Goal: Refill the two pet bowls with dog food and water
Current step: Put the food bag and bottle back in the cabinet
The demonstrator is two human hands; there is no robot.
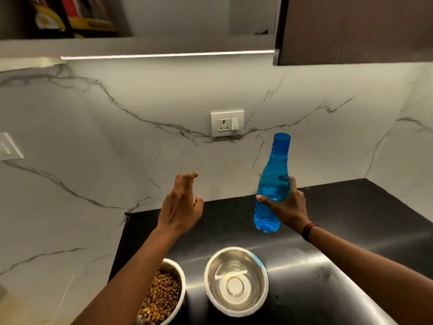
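Left hand (180, 207): raised over the back left edge of the table (351, 219), in front of the wall (105, 137). Fingers apart from thumb, loosely bent, holding nothing. Palm turned right, toward the bottle (271, 184). Forearm running up from bottom left, crossing over the food bowl (174, 268) and hiding its left side.

Right hand (287, 207): wrapped round the lower half of the bottle, thumb across the near face, fingers round the far side. Dark band (309, 231) at the wrist. Forearm coming in from the right edge.

Bottle: blue, see-through, ribbed. Held up off the table, near upright, top leaning slightly right. Cannot tell whether capped. Above and behind the water bowl (234, 248), not over its middle.

Both bowls steel, side by side near the front of the black table, close but apart. Food bowl on the left, filled with brown kibble (161, 296). Water bowl on the right, shiny inside with a round reflection at the bottom; water level not readable.

Around: white marble wall with grey veins, socket (227, 123) between the hands and higher up. Second plate (9, 146) at far left. Light strip (164, 55) under a shelf (140, 43) with blurred packets (70, 15). Dark cabinet (351, 29) top right.
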